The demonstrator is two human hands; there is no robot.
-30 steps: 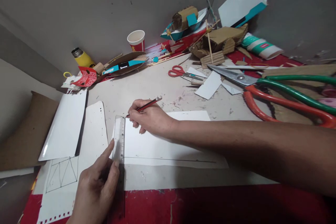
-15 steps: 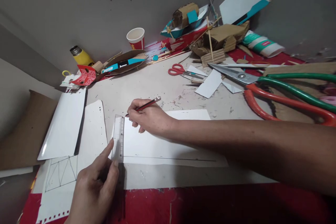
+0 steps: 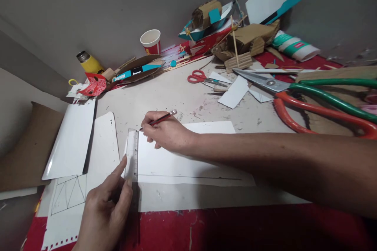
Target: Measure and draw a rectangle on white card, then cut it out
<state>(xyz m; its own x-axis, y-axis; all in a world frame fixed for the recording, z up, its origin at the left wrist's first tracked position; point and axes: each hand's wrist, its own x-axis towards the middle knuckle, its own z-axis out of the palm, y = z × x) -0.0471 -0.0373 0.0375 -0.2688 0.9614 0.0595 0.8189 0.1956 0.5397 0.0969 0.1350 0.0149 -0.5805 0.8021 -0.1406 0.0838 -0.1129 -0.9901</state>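
Left hand: thumb and index finger on clear ruler; whether the curled fingers grip, I cannot tell.
Right hand: grasping pencil, tip by the ruler's far end.
White sheet: under the right hand, beside the ruler.
Surface: pale, scuffed, beneath both hands; red covering nearer.
Large shears: right of the right hand.
Grey walls: beyond both hands, paper cup before them.

Craft workspace: a ruler, pencil, large shears and red-handled scissors are sharing a worktable with white offcuts and a boat-like cardboard model.
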